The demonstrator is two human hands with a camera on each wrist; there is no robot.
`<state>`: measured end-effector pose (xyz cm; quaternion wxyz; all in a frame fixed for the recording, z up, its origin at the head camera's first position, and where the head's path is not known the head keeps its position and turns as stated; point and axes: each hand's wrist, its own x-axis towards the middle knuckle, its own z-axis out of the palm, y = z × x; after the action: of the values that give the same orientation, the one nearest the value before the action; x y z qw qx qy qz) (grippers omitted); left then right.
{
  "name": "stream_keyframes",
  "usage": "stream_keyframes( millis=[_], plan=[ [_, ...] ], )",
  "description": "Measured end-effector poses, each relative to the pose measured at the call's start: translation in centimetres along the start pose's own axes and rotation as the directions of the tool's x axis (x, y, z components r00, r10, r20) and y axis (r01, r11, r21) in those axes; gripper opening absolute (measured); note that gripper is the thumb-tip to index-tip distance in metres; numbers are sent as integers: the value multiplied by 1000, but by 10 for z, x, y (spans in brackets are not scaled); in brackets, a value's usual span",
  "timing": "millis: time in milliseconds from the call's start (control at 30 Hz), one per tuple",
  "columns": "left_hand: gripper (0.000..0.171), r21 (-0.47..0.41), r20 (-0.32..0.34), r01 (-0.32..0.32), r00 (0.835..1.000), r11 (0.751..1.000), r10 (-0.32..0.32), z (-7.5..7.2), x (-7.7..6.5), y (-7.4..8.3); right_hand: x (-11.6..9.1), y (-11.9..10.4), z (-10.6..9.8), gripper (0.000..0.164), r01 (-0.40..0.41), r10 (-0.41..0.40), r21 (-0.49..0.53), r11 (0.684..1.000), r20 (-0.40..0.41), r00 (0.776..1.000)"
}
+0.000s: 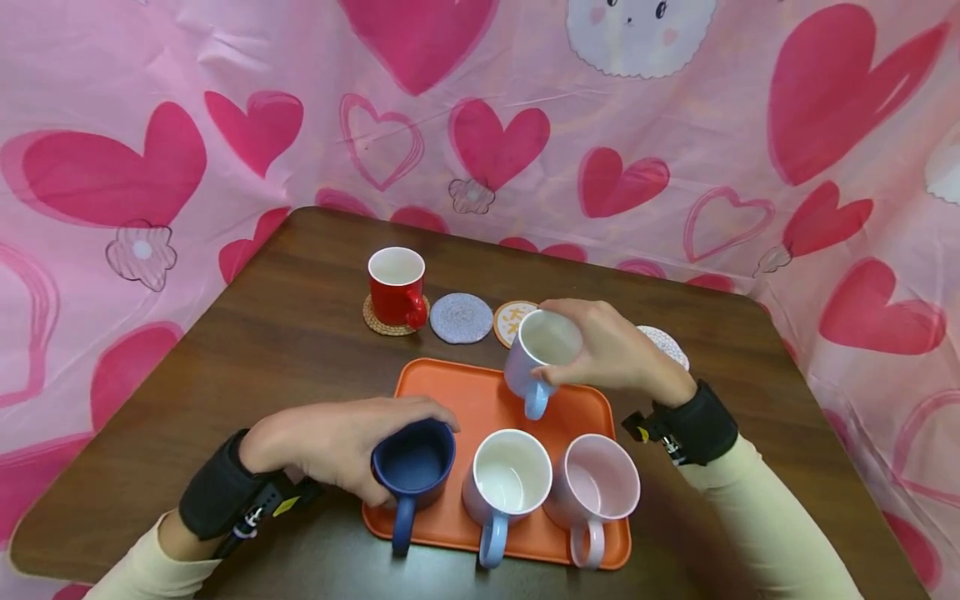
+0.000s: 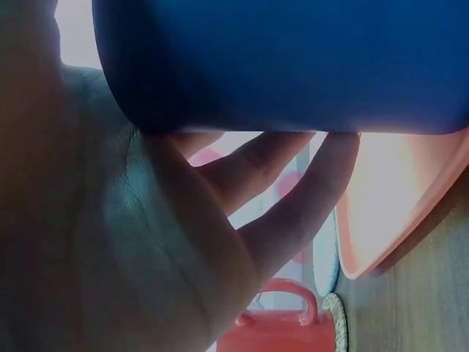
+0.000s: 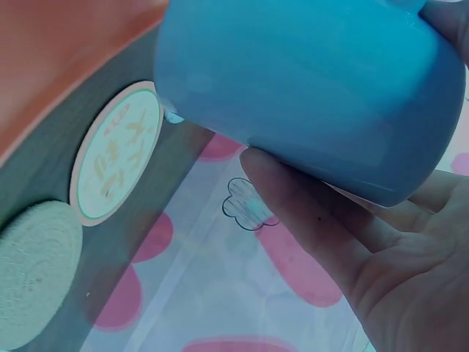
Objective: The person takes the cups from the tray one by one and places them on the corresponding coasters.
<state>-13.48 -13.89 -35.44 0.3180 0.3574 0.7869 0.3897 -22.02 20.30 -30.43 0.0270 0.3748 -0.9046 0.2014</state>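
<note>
My left hand curls round a navy blue mug at the left front of the orange tray; whether its base touches the tray I cannot tell. In the left wrist view, fingers lie against that mug's side. Over the tray's back right part, my right hand grips a pale lavender mug with a light blue handle, tilted and raised. A white-lined mug with a light blue handle and a pink mug stand along the tray's front, handles toward me.
Behind the tray a red mug stands on a woven tan coaster. To its right lie a grey-blue coaster, an orange-rimmed patterned coaster and a white coaster. A pink heart-print cloth hangs beyond the wooden table.
</note>
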Motion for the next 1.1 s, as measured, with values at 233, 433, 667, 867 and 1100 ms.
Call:
stream_keyframes(
  millis=[233,433,667,867,1100],
  plan=[
    [89,-8,14,9,1000,1000,-9,0,-1,1,16,3,-2,67,17,-17,13,1000,2,1000],
    [90,1,18,19,1000,1000,-19,0,0,0,30,7,-5,61,42,-43,14,999,19,999],
    [90,-10,6,17,1000,1000,-17,1,-1,-1,50,11,-7,61,41,-41,24,999,26,999],
    [91,13,-3,-2,1000,1000,2,0,0,-1,70,14,-8,62,45,-45,-13,999,30,999],
    [92,-1,-9,14,1000,1000,-14,2,-2,-2,95,19,2,60,83,-83,5,997,-5,997]
  ],
)
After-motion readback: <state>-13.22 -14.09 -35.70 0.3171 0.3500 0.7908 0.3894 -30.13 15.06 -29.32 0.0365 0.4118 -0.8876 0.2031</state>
